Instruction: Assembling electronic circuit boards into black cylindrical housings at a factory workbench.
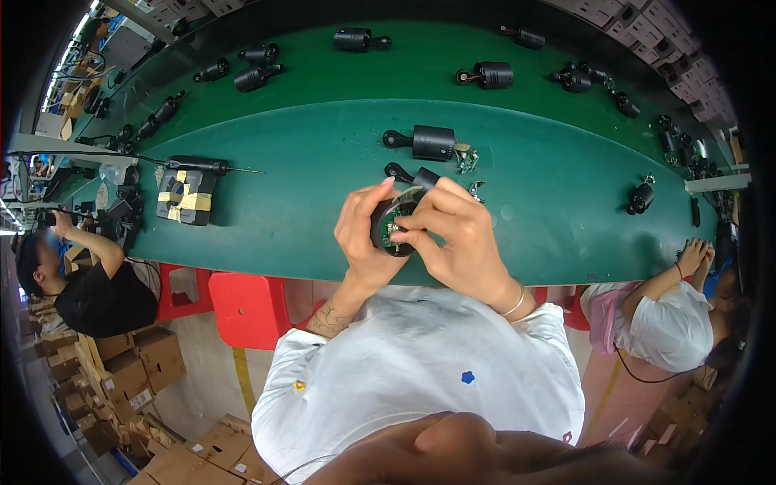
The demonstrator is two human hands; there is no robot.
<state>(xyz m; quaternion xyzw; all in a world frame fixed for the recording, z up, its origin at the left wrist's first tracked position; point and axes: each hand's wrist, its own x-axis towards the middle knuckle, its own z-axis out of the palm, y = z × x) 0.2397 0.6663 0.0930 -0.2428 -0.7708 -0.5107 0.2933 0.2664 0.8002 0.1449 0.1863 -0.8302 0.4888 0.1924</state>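
My left hand [360, 233] is wrapped round a black cylindrical housing [377, 238], its open end tilted toward me. Inside that housing a green circuit board [390, 225] shows, with small pale parts on it. The thumb and fingertips of my right hand [459, 230] are pinched together at the board; what is between them is too small to make out. Just beyond my hands lies a black cylinder unit [425, 177], partly hidden by my fingers. Farther off, another black unit [434, 142] with a round-ended arm lies on its side, with loose green circuit parts [466, 158] next to it.
At the left, an electric screwdriver [196, 164] rests on a black box [186, 198] with yellow tape. Several black units [495, 75] lie along the green strip [420, 77] beyond the green table [299, 162]. People sit at both sides; a red stool [249, 309] stands at left.
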